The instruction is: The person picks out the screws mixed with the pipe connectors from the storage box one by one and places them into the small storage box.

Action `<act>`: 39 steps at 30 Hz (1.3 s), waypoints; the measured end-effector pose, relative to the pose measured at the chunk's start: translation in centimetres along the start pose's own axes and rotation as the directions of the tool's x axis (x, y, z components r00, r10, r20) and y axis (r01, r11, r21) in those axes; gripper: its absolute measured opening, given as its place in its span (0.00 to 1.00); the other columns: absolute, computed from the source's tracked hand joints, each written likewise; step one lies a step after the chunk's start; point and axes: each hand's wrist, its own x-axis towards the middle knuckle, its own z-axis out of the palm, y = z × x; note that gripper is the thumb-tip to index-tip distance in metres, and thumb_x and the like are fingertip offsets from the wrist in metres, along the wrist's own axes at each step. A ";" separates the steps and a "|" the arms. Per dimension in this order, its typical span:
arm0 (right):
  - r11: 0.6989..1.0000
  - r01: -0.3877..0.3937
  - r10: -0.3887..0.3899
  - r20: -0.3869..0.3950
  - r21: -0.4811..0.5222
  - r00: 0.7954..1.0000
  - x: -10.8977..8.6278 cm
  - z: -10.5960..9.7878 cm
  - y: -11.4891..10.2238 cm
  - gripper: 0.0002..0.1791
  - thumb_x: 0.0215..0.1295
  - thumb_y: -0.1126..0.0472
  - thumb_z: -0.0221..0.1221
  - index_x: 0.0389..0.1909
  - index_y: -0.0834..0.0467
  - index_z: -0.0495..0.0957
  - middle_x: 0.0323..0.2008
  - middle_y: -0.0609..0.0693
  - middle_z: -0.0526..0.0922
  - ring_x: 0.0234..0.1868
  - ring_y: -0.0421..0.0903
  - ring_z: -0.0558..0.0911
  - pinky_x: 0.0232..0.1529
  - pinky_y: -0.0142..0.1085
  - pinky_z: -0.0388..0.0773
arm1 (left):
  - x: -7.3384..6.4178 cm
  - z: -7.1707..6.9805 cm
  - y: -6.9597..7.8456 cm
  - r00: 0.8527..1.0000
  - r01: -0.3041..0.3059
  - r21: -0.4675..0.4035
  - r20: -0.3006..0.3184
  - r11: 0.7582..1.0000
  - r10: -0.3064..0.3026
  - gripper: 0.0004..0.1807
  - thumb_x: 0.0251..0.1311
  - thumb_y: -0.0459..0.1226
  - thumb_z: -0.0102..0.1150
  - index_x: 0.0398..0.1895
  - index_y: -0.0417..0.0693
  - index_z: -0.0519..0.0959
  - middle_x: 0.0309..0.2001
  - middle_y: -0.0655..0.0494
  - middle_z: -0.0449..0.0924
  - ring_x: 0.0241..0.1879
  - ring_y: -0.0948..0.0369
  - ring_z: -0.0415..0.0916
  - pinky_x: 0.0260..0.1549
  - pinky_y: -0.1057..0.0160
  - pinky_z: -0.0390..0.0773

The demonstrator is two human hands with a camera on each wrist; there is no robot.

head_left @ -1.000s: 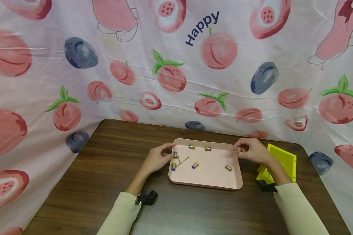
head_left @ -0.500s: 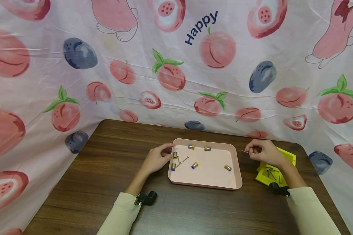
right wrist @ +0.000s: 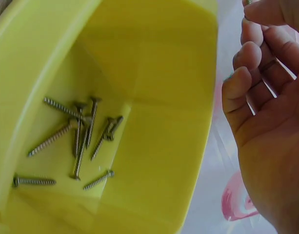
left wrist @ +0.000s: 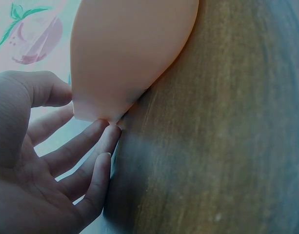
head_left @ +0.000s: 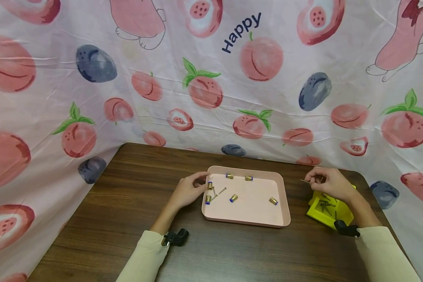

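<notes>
My left hand [head_left: 188, 191] holds the left edge of a shallow pink tray [head_left: 253, 209]. In the left wrist view its thumb and fingertips meet the tray wall [left wrist: 125, 53]. Inside the tray lie several brass fittings with blue ends, such as one fitting [head_left: 234, 198], and a few screws [head_left: 222, 191] near its left side. My right hand [head_left: 329, 183] pinches a thin screw [head_left: 305, 181] between thumb and finger, above the yellow bin [head_left: 320, 218]. Only a bit of that screw shows in the right wrist view. Several loose screws [right wrist: 81, 136] lie on the bin floor.
A brown wooden table [head_left: 141, 168] carries the tray and, to its right, the bin. Behind and beside the table hangs a fruit-print cloth [head_left: 211, 133]. The right forearm passes over part of the bin.
My right hand has moved right, from the tray's upper right corner to above the yellow bin, carrying the screw. The left hand stays at the tray's left edge.
</notes>
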 end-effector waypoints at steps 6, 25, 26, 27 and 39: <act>1.000 0.000 -0.001 -0.020 -0.028 1.000 -0.8 -0.9 0.6 0.08 0.61 0.72 0.69 0.39 0.59 0.87 0.32 0.41 0.80 0.32 0.37 0.75 0.34 0.29 0.73 | 0.0 -0.2 0.5 1.000 -0.002 0.009 0.003 1.000 0.002 0.25 0.69 0.42 0.68 0.68 0.50 0.85 0.55 0.50 0.90 0.43 0.61 0.89 0.45 0.56 0.87; 0.990 -0.116 0.112 -0.058 -0.084 0.992 -4.1 -2.8 2.8 0.06 0.64 0.71 0.69 0.40 0.59 0.88 0.32 0.41 0.80 0.32 0.37 0.74 0.33 0.29 0.71 | 1.1 0.8 -2.1 0.999 0.040 0.007 0.000 0.999 -0.040 0.25 0.68 0.43 0.70 0.68 0.59 0.86 0.55 0.57 0.90 0.42 0.63 0.88 0.48 0.52 0.87; 0.989 -0.122 0.118 -0.056 -0.084 0.991 -4.2 -2.9 2.9 0.06 0.65 0.71 0.68 0.40 0.59 0.87 0.32 0.41 0.80 0.32 0.37 0.74 0.33 0.30 0.71 | 1.1 0.8 -2.1 1.000 0.028 0.008 -0.005 1.000 -0.028 0.24 0.68 0.42 0.70 0.68 0.58 0.86 0.54 0.56 0.90 0.42 0.63 0.88 0.47 0.53 0.87; 0.988 -0.128 0.124 -0.054 -0.084 0.991 -4.3 -2.9 2.9 0.05 0.65 0.70 0.68 0.40 0.60 0.87 0.32 0.41 0.80 0.32 0.37 0.74 0.33 0.30 0.71 | 1.1 0.7 -2.1 1.000 0.016 0.009 -0.006 1.000 -0.016 0.24 0.68 0.42 0.69 0.67 0.57 0.86 0.54 0.55 0.90 0.41 0.63 0.88 0.46 0.54 0.87; 0.982 -0.148 0.146 -0.029 -0.114 0.989 -4.9 -2.9 3.4 0.05 0.63 0.71 0.69 0.39 0.63 0.87 0.32 0.43 0.81 0.32 0.36 0.73 0.32 0.31 0.73 | -0.5 -1.0 2.3 0.999 -0.037 -0.014 -0.010 0.999 0.037 0.22 0.69 0.39 0.66 0.65 0.46 0.86 0.52 0.46 0.90 0.41 0.57 0.89 0.45 0.54 0.86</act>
